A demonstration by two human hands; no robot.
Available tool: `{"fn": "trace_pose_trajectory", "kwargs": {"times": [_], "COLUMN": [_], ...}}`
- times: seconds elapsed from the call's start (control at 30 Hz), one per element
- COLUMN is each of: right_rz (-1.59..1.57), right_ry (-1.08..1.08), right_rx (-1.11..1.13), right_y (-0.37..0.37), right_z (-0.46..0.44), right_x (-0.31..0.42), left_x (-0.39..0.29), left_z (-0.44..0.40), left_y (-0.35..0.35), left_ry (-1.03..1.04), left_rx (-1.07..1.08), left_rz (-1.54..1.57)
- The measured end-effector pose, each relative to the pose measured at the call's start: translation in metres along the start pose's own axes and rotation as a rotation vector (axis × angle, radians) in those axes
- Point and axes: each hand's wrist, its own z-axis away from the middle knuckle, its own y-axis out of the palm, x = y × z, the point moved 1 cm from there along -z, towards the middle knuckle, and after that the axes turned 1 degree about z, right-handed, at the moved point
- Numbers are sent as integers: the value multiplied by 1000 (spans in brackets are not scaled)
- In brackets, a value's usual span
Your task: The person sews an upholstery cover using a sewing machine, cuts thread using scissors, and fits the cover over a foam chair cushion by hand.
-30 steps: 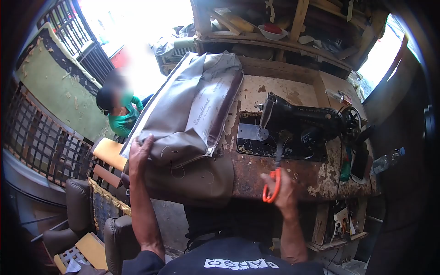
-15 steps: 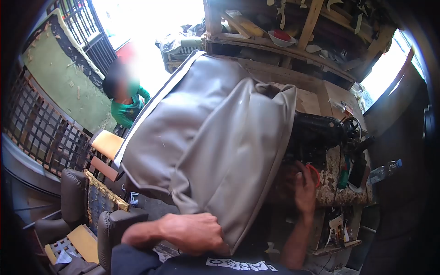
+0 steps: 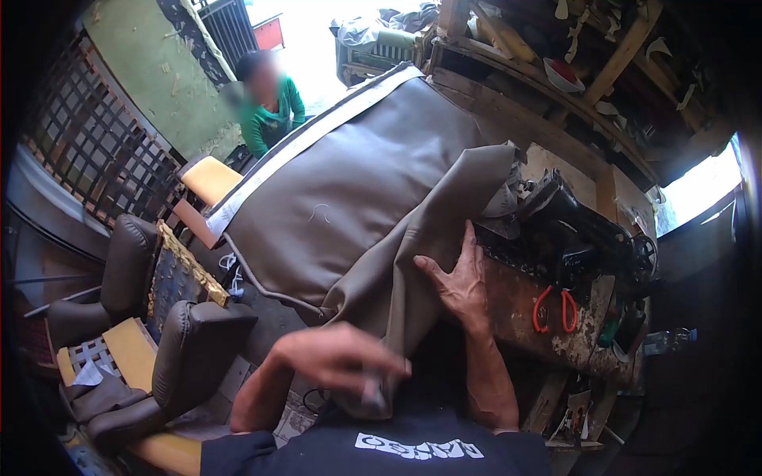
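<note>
A large brown leather-like cover (image 3: 341, 182) with a white strip along its far edge lies spread before me, its near part folded and bunched. My right hand (image 3: 460, 285) rests on the folded part beside the sewing machine, thumb and fingers spread, nothing gripped. My left hand (image 3: 337, 357) is over the cover's near lower end, close to my body. Motion smears its fingers, so I cannot tell whether they pinch the material. The black sewing machine (image 3: 571, 230) stands right of the cover, which partly hides it. Scissors with red handles (image 3: 569, 311) lie on the worn machine table (image 3: 516, 293).
At the back left is a person in a green top (image 3: 274, 119). Brown padded chair parts (image 3: 186, 357) stand at left. A plastic bottle (image 3: 671, 341) lies at right. Wooden shelves (image 3: 548, 95) hold a bowl (image 3: 562, 75) and scraps.
My right hand has left the red scissor handles and moved left onto the cover. My left hand has loosened from a fist and is moving. The view has turned, showing the machine more fully.
</note>
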Motion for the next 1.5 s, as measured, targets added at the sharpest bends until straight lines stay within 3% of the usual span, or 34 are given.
{"fn": "trace_pose_trajectory", "kwargs": {"times": [0.03, 0.1, 0.17, 0.23, 0.3, 0.37, 0.43, 0.5, 0.53, 0.6, 0.7, 0.8, 0.83, 0.87, 0.97, 1.0, 1.03, 1.13, 1.17, 1.23, 1.33, 1.37, 1.4, 1.43, 1.5], "right_rz": [49, 107, 159, 39, 9, -40, -71, -77, -73, -54, 15, 106, -138, -381, -381, -539, -744, -926, -923, -911, -603, -525, -526, -525, -532], "right_ry": [3, -79, -146, -131, -261, -135, -2, 29, 75, 110, 166, 54, 77, 101, 37, -21, 92, 55, 55, 15, 47, 103, 105, 150, 204], "right_rx": [-32, -143, -240, -107, -154, -220, -275, -283, -297, -249, -110, -93, -60, -26, 113, 120, 161, 11, -9, 194, 612, 794, 768, 880, 978], "right_y": [2, 10, 15, 18, 6, 1, -7, -9, -10, -10, -5, 10, 17, 21, -6, -11, -20, -57, -67, -78, -68, -59, -46, -26, -10], "right_z": [4, 12, 23, 24, 45, 67, 80, 74, 76, 68, 46, 35, 33, 31, 54, 63, 76, 115, 130, 152, 168, 172, 174, 180, 187], "right_x": [3, 7, 1, -8, -6, -30, -36, -33, -32, -31, -14, -8, -16, -21, -1, -10, -23, -55, -71, -90, -91, -93, -95, -97, -90], "left_x": [7, 31, 65, 101, 104, 106, 95, 83, 81, 76, 97, 111, 116, 119, 122, 126, 127, 122, 117, 102, 103, 132, 106, 97, 95], "left_z": [0, -5, -6, 10, 21, 33, 45, 53, 59, 71, 72, 56, 54, 54, 53, 55, 57, 56, 52, 42, 75, 118, 116, 127, 159], "left_y": [-13, -29, -43, -56, -64, -66, -68, -54, -41, -14, 34, 63, 67, 69, 69, 69, 69, 69, 67, 66, 58, 61, 55, 49, 45], "left_ry": [36, -277, -612, -589, -627, -527, -348, -255, -270, -410, -504, -434, -366, -365, -366, -328, -294, -281, -182, -113, -365, -504, -361, -270, -380], "left_rx": [-216, -878, -968, -995, -960, -959, -1162, -1563, -1559, -1866, -1850, -1811, -1791, -1805, -1816, -1785, -1748, -1730, -1691, -1695, -1682, -1686, -1751, -1650, -1536], "left_rz": [-85, -324, -1126, -992, -1012, -952, -790, -662, -661, -738, -201, 355, 477, 479, 415, 491, 566, 643, 821, 909, 952, 865, 898, 905, 774]}}
